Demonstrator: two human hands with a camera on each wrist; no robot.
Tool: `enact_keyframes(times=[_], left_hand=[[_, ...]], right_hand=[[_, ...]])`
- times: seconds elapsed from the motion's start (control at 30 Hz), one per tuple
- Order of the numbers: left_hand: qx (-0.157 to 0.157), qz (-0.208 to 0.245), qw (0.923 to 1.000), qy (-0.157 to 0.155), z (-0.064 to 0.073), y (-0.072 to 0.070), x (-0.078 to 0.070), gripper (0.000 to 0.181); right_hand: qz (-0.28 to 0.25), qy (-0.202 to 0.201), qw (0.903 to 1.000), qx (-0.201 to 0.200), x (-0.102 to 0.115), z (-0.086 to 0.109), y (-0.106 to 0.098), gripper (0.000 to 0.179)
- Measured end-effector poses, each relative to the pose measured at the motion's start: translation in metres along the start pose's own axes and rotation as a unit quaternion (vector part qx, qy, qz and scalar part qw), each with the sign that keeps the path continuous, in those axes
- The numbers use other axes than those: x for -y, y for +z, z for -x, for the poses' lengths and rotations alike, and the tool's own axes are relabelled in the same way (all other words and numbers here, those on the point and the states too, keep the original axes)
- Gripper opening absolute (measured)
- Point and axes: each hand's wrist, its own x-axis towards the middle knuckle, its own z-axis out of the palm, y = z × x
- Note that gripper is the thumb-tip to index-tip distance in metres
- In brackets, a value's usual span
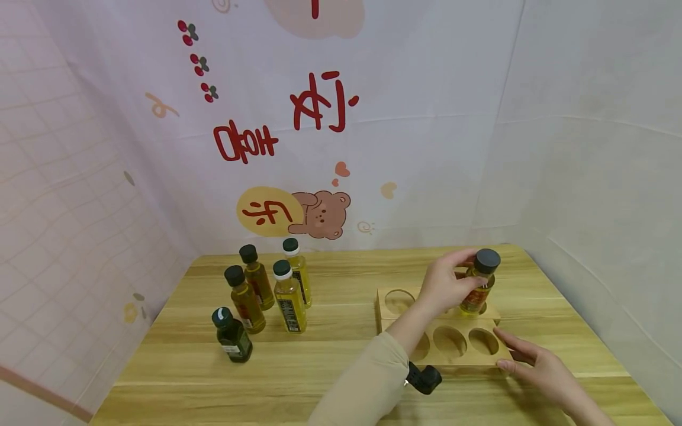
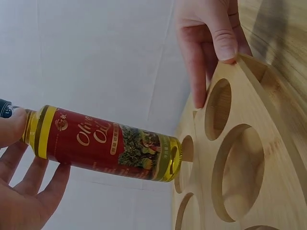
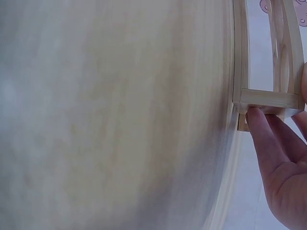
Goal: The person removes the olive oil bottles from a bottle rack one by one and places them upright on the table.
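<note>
My left hand (image 1: 446,283) pinches an olive oil bottle (image 2: 112,143) with a red label round its neck, thumb on one side and fingers on the other. The bottle has a dark cap and yellow oil. Its base is at the back right hole of a two-tier wooden bottle rack (image 1: 437,355); whether it has entered the hole I cannot tell. The right hand (image 1: 543,370) grips the right end of the rack, its thumb at the front corner. In the right wrist view, fingers (image 3: 268,143) touch the rack's end panel (image 3: 268,98). Round holes show in both tiers.
On the left of the wooden table (image 1: 176,378) stand a short dark green bottle (image 1: 234,340), two dark-capped oil bottles (image 1: 247,307) (image 1: 259,284) and two oil bottles with white collars (image 1: 290,305) (image 1: 301,278). A printed cloth (image 1: 426,118) hangs behind the table.
</note>
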Motion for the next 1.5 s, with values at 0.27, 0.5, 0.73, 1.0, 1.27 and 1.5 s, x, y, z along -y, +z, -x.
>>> enact_keyframes(times=[0.27,0.5,0.73,1.0,1.27,1.5], left_hand=[[0.03,-0.017,0.9994,0.0,0.009,-0.011,-0.007,0.048],[0.053,-0.028,0.9982,-0.001,0.02,-0.026,-0.01,0.046],[0.044,-0.001,0.9987,-0.025,0.036,-0.044,-0.006,0.049],[0.045,-0.013,0.9989,-0.005,0.052,-0.075,0.0,0.047],[0.019,-0.013,0.9995,-0.022,0.073,-0.107,0.007,0.049],[0.001,-0.014,0.9995,-0.028,0.092,-0.137,0.007,0.047]], right_hand=[[0.006,0.007,1.0,0.003,0.002,0.0,0.0,0.068],[0.013,0.01,0.9999,-0.001,0.003,0.002,0.0,0.067],[0.023,-0.004,0.9996,-0.015,0.0,0.002,0.001,0.067],[0.011,-0.007,0.9998,-0.016,-0.001,0.002,0.002,0.067],[0.021,-0.025,0.9991,-0.028,0.0,0.002,0.002,0.066],[0.01,-0.016,0.9996,-0.022,0.001,0.002,0.001,0.066]])
